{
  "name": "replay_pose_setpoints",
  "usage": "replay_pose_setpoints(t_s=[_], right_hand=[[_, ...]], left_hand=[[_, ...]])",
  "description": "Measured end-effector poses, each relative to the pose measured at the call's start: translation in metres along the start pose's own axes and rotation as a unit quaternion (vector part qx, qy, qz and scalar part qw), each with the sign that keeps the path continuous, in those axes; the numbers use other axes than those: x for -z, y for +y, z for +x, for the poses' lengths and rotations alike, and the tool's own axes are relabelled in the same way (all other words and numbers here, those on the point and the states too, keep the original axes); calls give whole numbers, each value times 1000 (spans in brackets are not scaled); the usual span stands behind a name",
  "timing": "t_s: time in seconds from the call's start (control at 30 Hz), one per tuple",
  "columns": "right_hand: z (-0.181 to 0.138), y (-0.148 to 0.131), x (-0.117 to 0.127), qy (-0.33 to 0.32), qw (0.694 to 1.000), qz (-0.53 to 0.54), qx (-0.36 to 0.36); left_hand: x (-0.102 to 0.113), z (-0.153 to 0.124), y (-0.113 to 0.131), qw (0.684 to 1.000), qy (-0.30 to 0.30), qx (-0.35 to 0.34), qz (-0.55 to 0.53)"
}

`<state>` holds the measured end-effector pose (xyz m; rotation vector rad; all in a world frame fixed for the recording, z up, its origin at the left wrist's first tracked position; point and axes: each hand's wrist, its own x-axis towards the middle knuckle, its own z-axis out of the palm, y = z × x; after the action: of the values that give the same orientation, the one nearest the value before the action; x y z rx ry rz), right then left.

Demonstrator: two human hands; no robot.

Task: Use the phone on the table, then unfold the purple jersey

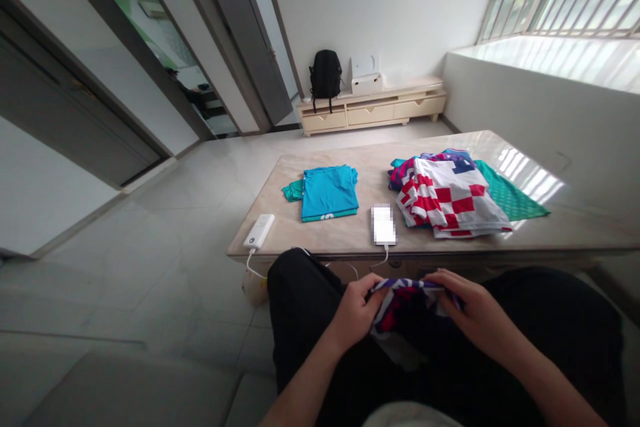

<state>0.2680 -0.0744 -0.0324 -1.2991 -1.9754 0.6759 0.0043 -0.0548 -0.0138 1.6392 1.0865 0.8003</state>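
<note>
My left hand [353, 312] and my right hand [474, 312] each grip the upper edge of a patterned garment [395, 310] in purple, white, red and dark colours. It hangs between them over my lap, its lower part loose and partly lost against my black trousers. Beyond it, on the table [320, 240], lies a folded blue shirt [330, 190] on top of green fabric. To the right is a heap of garments, with a red-and-white checked shirt [450, 197] uppermost and green cloth [513, 193] spreading from under it.
Near the table's front edge lie a phone [383, 225] with a blurred screen and a white power bank [259, 231], both with white cables plugged in. By the far wall, a low cabinet [375, 113] carries a black backpack [326, 73] and a white box [367, 83]. A person shows through the left doorway.
</note>
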Motion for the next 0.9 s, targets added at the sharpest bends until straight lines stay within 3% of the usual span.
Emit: replay_pose_setpoints(t_s=[0.23, 0.5, 0.67, 0.9], right_hand=[[7, -17, -27, -69, 992, 108, -6], [1, 5, -5, 72, 994, 64, 49], [2, 13, 2, 67, 996, 40, 37], [-1, 30, -9, 67, 997, -6, -23]], left_hand=[[-6, -4, 15, 998, -56, -22, 37], [27, -10, -6, 988, -111, -5, 111], [38, -11, -10, 997, -67, 20, 43], [43, -11, 5, 1000, -5, 6, 9]])
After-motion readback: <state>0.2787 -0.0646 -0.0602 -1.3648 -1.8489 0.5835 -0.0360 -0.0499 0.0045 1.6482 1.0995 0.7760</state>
